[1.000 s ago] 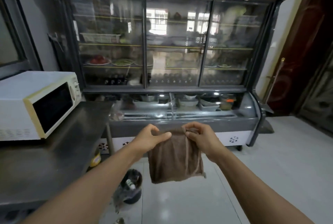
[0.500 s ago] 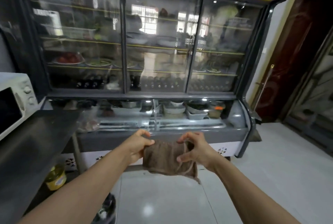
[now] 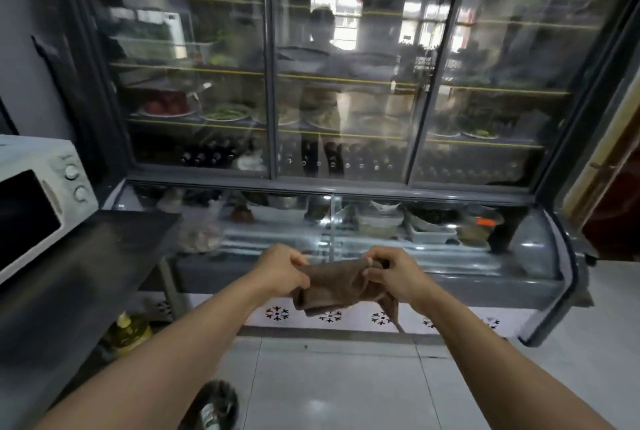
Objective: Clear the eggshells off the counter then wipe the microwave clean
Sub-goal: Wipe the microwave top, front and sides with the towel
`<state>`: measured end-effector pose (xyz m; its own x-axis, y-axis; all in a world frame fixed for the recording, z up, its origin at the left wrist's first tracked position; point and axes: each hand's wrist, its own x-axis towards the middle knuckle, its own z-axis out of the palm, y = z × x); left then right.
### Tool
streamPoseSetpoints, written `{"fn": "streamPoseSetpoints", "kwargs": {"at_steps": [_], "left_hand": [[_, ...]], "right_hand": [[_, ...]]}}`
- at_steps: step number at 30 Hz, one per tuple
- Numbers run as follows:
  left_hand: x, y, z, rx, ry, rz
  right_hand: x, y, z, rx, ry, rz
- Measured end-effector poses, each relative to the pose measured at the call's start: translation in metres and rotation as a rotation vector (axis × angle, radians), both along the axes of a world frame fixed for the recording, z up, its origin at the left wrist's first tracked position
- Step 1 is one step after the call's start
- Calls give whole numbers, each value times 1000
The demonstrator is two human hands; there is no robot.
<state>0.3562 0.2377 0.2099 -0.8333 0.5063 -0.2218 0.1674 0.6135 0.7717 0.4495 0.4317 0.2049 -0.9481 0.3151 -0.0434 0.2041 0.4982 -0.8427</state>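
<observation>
A brown cloth hangs bunched between my two hands, out in front of me above the floor. My left hand grips its left end and my right hand grips its right end, with a strip dangling below. The white microwave stands on the dark steel counter at the far left, its door shut, well apart from both hands. No eggshells show on the visible part of the counter.
A tall glass-door display fridge fills the view ahead, with a lower glass case of food trays. A dark bin sits on the tiled floor near my left arm. A yellow oil bottle stands under the counter.
The cloth went from hanging flat and unfolded to gathered and bunched between my hands. The view swung right, then back left and nearer the fridge, bringing more of the microwave into view.
</observation>
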Motion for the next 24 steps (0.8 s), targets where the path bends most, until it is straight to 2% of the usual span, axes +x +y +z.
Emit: {"fn": "streamPoseSetpoints", "kwargs": {"at_steps": [6, 12, 17, 19, 24], "left_hand": [[-64, 30, -13, 124, -144, 204], [-96, 58, -42, 240, -271, 535], [-107, 54, -58, 317, -302, 815], [-112, 46, -65, 362, -343, 887], [-130, 17, -95, 386, -410, 1012]], "right_hand": [[-88, 55, -17, -112, 16, 125], [-177, 86, -36, -284, -13, 172], [-229, 76, -56, -473, -191, 369], [-247, 66, -66, -475, -270, 450], [-296, 30, -99, -255, -321, 615]]}}
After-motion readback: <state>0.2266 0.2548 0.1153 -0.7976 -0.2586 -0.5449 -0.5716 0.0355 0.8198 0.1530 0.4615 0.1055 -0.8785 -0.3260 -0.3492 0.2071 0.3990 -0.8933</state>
